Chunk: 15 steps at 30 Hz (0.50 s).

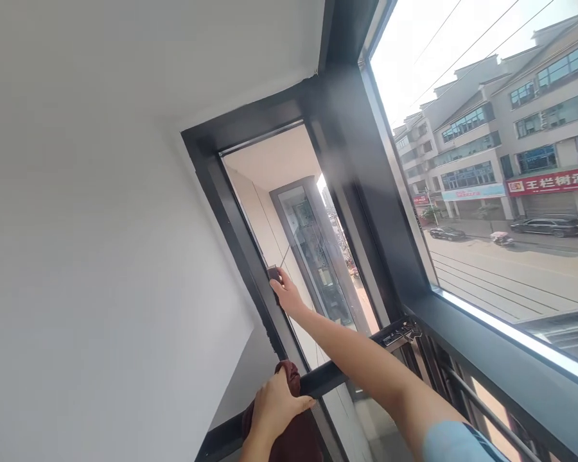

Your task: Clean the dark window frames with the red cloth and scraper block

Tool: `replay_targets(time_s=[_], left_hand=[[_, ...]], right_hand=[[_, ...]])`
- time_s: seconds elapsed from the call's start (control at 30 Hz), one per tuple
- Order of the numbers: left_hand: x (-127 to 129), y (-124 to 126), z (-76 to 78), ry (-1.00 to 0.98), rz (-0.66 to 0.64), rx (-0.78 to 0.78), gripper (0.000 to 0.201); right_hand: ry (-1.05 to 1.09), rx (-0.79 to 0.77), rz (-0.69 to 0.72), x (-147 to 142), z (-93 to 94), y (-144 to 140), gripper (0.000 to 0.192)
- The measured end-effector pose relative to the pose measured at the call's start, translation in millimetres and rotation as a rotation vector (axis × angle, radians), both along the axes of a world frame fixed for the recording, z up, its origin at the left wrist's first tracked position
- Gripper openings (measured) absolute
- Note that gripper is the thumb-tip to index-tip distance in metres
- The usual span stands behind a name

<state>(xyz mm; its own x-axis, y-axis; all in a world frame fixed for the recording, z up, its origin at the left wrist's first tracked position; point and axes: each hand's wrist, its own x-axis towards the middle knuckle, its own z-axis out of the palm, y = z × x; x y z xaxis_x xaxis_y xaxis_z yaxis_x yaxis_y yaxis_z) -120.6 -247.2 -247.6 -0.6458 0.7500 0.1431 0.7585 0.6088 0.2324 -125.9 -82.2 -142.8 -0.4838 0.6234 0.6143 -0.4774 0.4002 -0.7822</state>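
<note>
My right hand (288,293) reaches up to the left side of a narrow dark-framed window. Its closed fingers grip a small dark block (274,274), pressed at the edge where the window frame (231,234) meets the glass pane (264,205). I cannot make out exactly what kind of block it is. Lower down, my left hand (275,405) is closed on a dark red cloth (293,439), which hangs over the dark crossbar (325,380) below the pane. Part of the cloth sticks up beyond the fingers.
A white wall (125,289) runs along the left. Dark metal railings (481,407) stand at the lower right, below a large window with a sill (505,353). A window latch (402,333) sits on the crossbar. Outside are a street, parked cars and buildings (476,147).
</note>
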Motion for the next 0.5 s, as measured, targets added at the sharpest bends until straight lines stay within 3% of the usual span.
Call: replay_targets(time_s=[0.1,0.17,0.23,0.37,0.4,0.43,0.47,0.5], left_hand=[[-1,1,-4.7,-0.019,0.016,0.061,0.045],[0,0,-6.6,-0.020,0.019,0.073,0.044],[1,0,-7.1,-0.012,0.022,0.076,0.044],[6,0,-4.7,-0.026,0.038,0.069,0.049],[8,0,-4.0,-0.025,0.037,0.071,0.049],[9,0,-3.5,-0.020,0.035,0.074,0.049],[9,0,-3.3,-0.014,0.029,0.077,0.048],[10,0,-3.3,-0.012,0.024,0.075,0.047]], right_hand=[[0.026,0.213,-0.095,-46,64.8,3,0.057],[0.013,0.249,-0.186,-63,81.2,-1,0.060],[-0.010,0.224,-0.248,-70,61.8,-7,0.060],[-0.225,0.115,-0.220,-50,-40.8,-22,0.060],[-0.313,0.060,-0.196,-43,-58.7,-26,0.060],[-0.393,0.002,-0.178,-36,-66.2,-28,0.060],[-0.440,-0.036,-0.167,-32,-61.1,-29,0.059],[-0.438,-0.026,-0.165,-30,-43.5,-28,0.058]])
